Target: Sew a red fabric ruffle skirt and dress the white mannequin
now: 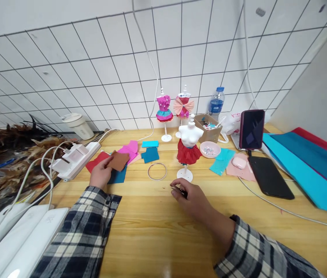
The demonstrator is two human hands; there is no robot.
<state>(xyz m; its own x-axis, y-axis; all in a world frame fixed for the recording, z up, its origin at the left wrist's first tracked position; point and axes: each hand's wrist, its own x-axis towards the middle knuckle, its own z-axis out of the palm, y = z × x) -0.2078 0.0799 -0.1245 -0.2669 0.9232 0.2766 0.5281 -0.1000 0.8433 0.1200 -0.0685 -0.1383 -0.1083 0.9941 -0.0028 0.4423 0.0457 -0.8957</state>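
My left hand (100,172) pinches a brown piece of paper (118,160) by its left edge. Beneath and around it lie red (95,161), dark blue (118,176) and pink (129,150) pieces. In my right hand (191,197), closed low over the table, is a slim dark tool (181,191) mostly hidden by the fingers; I cannot make out its kind. Just beyond that hand stands a white mini dress form (190,136) wearing a red ruffled skirt (187,154). A thin metal ring (157,172) rests flat between my hands.
Two dressed mini forms, one in pink and teal (164,107), one with a peach bow (183,106), stand behind. Farther right are a bead dish (210,150), cardboard box (208,133), bottle (216,102), phones (251,129) and cables. At left sits a power strip (78,164).
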